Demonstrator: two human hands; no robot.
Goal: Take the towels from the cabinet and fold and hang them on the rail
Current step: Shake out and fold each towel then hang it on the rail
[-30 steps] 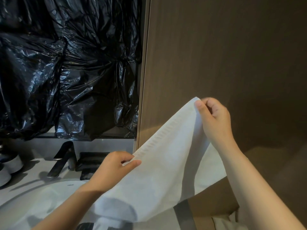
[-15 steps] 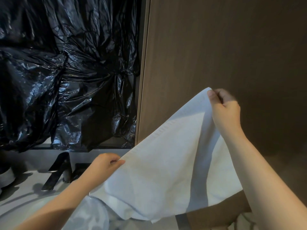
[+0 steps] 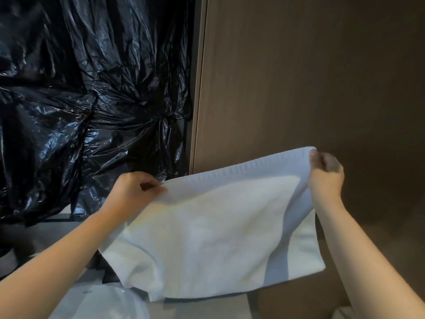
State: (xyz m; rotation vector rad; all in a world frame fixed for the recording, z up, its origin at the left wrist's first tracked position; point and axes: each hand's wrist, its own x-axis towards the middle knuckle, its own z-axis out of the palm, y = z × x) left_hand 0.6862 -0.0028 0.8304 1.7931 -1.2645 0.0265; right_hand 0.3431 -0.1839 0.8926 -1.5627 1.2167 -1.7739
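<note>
Head view: left hand [image 3: 133, 192], right hand [image 3: 325, 174] raised, pinching towel [image 3: 207, 238] top corners.

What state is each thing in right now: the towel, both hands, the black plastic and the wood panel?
towel: held spread out in the air by its top corners, right corner higher, not hung.
left hand: pinches the towel's top left corner.
right hand: pinches the towel's top right corner.
black plastic: crumpled, hanging behind the left hand.
wood panel: upright and flat, no opening showing.
</note>
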